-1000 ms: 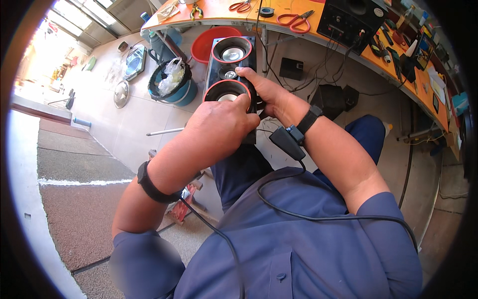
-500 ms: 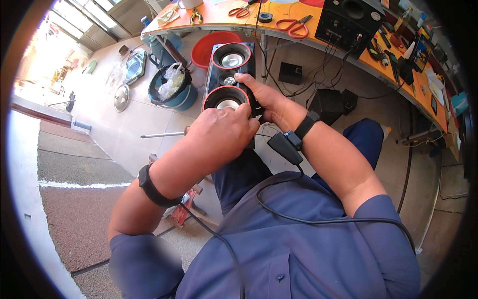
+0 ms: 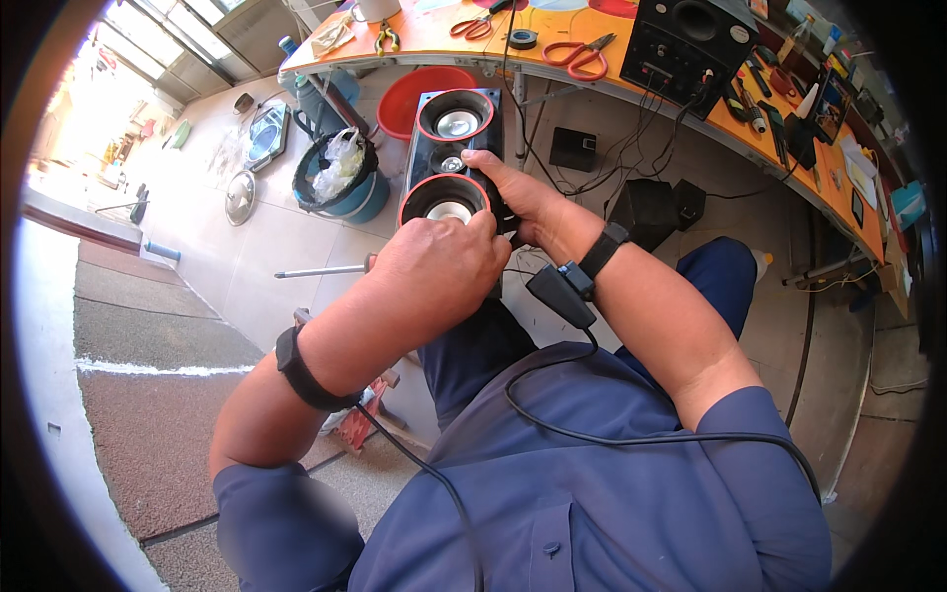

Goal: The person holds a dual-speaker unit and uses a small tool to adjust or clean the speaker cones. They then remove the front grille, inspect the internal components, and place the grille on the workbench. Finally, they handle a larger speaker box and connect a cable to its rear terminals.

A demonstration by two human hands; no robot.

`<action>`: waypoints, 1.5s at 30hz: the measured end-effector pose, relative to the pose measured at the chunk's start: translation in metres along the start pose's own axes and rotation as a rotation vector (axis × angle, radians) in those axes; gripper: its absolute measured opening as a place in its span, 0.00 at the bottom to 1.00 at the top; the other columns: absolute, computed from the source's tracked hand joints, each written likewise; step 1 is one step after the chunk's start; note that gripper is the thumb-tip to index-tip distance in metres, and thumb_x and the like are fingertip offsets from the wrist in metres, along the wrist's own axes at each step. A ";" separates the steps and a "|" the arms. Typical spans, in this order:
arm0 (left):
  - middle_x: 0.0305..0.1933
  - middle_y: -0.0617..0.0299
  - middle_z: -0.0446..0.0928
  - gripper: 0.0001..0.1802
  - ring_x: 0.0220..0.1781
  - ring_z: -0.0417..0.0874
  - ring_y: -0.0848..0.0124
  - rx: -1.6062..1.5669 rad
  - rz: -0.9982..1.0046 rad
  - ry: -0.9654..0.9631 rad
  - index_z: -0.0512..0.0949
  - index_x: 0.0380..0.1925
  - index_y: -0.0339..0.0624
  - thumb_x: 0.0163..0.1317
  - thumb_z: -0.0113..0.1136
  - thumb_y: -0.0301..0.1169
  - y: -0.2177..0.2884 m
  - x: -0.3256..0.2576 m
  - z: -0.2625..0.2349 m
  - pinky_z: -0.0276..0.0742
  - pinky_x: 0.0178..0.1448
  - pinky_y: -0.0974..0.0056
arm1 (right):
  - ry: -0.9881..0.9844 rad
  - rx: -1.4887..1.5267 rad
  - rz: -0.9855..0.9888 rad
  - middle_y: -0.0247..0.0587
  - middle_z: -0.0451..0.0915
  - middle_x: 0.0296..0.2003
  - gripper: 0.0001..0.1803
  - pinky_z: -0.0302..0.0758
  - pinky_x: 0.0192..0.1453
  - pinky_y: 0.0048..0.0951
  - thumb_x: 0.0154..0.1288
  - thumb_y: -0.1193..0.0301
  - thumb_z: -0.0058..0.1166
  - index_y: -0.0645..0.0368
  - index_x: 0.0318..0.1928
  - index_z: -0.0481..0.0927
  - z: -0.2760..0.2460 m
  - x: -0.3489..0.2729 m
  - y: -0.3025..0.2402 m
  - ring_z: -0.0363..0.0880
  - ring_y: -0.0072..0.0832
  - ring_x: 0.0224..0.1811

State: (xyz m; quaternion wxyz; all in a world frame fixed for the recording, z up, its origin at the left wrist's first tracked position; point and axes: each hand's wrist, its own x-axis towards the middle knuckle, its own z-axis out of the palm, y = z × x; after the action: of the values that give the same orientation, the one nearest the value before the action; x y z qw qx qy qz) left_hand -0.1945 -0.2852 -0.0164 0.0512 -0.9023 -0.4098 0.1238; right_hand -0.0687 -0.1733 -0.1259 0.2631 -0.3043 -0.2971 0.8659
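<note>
I see a black speaker box [image 3: 456,158] held up in front of me, above my lap, its long axis running away from me toward the orange workbench [image 3: 631,74]. Its face with the red-ringed cones is turned up to the camera: one cone sits at the far end, a small one in the middle, and a larger one at the near end. My left hand [image 3: 439,266] covers the near end, fingers curled over the rim of the nearest cone, so it grips the box. My right hand [image 3: 518,192] clasps the right side, thumb laid across the face beside the small middle cone. A black cable [image 3: 612,434] runs across my blue shirt. Beyond the box a red basin [image 3: 414,94] sits under the bench, and red-handled scissors [image 3: 582,54] lie on top
</note>
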 end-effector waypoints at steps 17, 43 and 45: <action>0.37 0.56 0.81 0.07 0.34 0.90 0.63 0.041 -0.022 -0.003 0.82 0.39 0.44 0.66 0.58 0.32 0.006 0.001 -0.002 0.84 0.32 0.58 | 0.050 -0.002 0.008 0.45 0.88 0.50 0.31 0.83 0.58 0.37 0.69 0.43 0.60 0.55 0.58 0.82 0.003 -0.010 -0.004 0.88 0.34 0.48; 0.36 0.57 0.82 0.07 0.33 0.89 0.63 0.013 -0.012 0.010 0.81 0.39 0.42 0.65 0.58 0.31 0.004 0.009 -0.007 0.84 0.32 0.58 | 0.038 -0.014 0.009 0.45 0.88 0.49 0.33 0.82 0.57 0.36 0.66 0.42 0.61 0.56 0.58 0.83 0.000 -0.015 -0.012 0.88 0.32 0.48; 0.36 0.58 0.82 0.07 0.33 0.89 0.63 -0.001 -0.037 0.010 0.81 0.39 0.43 0.65 0.58 0.31 0.005 0.008 -0.007 0.84 0.32 0.57 | 0.033 -0.013 0.034 0.45 0.88 0.49 0.33 0.82 0.57 0.36 0.67 0.42 0.61 0.56 0.58 0.83 -0.004 -0.012 -0.012 0.88 0.32 0.48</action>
State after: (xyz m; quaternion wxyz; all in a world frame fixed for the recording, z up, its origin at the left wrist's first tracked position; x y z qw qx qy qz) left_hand -0.1836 -0.2820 -0.0120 0.0554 -0.8952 -0.4261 0.1180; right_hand -0.0552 -0.1712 -0.1159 0.2511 -0.3255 -0.2931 0.8632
